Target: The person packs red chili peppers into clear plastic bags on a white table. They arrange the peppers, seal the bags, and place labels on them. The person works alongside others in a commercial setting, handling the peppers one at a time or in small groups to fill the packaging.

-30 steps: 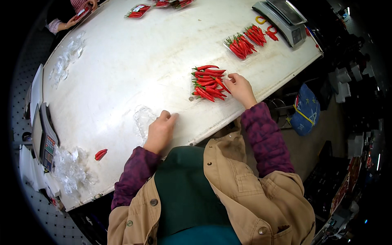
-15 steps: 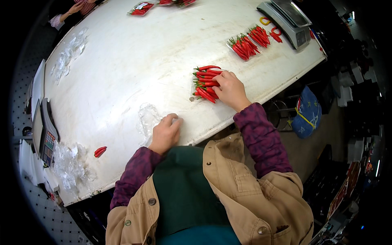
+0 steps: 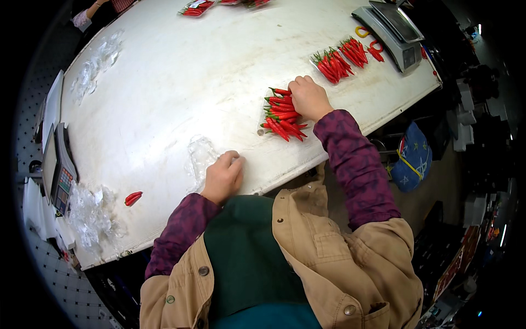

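Note:
A bunch of red chili peppers [image 3: 279, 114] with green stems lies side by side on clear plastic on the table. At its right end, my right hand [image 3: 309, 98] has its fingers curled over the pepper tips and appears to grip one; the fingertips are partly hidden. Lower down, my left hand [image 3: 223, 176] rests on the table with fingers bent together. Something pale shows by its fingertips, too small to name. Against its left side lies a crumpled clear plastic bag [image 3: 201, 155].
Packed chili peppers [image 3: 332, 66] and a second bunch [image 3: 353, 52] lie near a scale [image 3: 392, 38]. Another scale [image 3: 64, 175], a pile of plastic bags [image 3: 90, 214] and loose peppers [image 3: 133, 198] sit at left. More packs [image 3: 196, 7] lie at the far edge.
My right hand has shifted up and right, from over the middle of the bunch to its right end. The left hand stays almost where it was.

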A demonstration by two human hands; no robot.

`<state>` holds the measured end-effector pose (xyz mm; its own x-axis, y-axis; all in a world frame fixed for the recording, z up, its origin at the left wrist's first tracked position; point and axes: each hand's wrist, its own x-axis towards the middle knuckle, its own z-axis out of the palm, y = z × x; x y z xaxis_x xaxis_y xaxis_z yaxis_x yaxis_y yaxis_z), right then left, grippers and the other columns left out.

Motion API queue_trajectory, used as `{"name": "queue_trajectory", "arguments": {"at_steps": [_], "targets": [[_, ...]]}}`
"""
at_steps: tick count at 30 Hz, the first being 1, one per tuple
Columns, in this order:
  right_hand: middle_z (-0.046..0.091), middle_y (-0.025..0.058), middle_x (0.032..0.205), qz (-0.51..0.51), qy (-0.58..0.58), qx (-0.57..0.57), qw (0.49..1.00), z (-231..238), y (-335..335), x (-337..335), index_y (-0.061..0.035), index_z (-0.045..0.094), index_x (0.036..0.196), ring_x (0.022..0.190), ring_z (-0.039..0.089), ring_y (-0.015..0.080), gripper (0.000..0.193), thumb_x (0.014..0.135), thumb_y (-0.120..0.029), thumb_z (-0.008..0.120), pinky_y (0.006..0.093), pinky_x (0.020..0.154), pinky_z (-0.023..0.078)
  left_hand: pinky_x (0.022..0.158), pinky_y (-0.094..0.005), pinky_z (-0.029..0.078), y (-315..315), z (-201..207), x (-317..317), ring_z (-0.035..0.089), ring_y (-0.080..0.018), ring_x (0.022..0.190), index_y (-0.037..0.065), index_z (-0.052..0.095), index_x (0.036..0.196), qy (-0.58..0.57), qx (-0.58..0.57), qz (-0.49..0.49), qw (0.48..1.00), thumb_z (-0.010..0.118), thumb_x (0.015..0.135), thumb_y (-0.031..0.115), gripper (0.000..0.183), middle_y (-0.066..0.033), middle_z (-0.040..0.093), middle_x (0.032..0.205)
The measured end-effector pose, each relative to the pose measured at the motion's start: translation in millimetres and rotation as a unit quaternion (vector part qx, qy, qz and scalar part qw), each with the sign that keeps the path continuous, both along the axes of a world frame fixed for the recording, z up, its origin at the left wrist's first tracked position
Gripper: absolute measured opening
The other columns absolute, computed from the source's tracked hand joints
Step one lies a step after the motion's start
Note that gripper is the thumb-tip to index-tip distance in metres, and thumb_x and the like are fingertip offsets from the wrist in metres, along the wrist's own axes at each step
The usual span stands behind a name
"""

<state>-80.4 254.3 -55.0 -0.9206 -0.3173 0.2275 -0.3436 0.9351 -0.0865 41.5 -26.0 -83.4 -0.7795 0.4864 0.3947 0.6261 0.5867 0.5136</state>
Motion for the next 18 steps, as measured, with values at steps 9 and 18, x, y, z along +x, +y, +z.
{"name": "queue_trajectory", "arguments": {"at_steps": [9, 18], "targets": [[0.061, 0.0131, 0.087, -0.028, -0.116, -0.072, 0.990, 25, 10, 10, -0.0031, 0.059, 0.084, 0.087, 0.057, 0.0309, 0.012, 0.077, -0.011, 0.056, 0.0410, 0.073, 0.048, 0.058, -0.0355, 0.050, 2, 0, 0, 0.061, -0.0282, 0.070, 0.005, 0.061, 0.091, 0.005, 0.009, 0.003, 1.000, 0.059, 0.073, -0.001, 0.020, -0.0113, 0.058, 0.093], [0.062, 0.0141, 0.085, -0.039, -0.173, -0.251, 0.951, 7, 25, 15, -0.0037, 0.063, 0.089, 0.081, 0.059, 0.0309, 0.015, 0.078, -0.011, 0.056, 0.0391, 0.071, 0.047, 0.059, -0.0357, 0.050, 1, 0, 0, 0.061, -0.0288, 0.071, 0.004, 0.061, 0.091, -0.004, 0.006, 0.008, 1.000, 0.059, 0.072, -0.002, 0.020, -0.0117, 0.058, 0.093]]}}
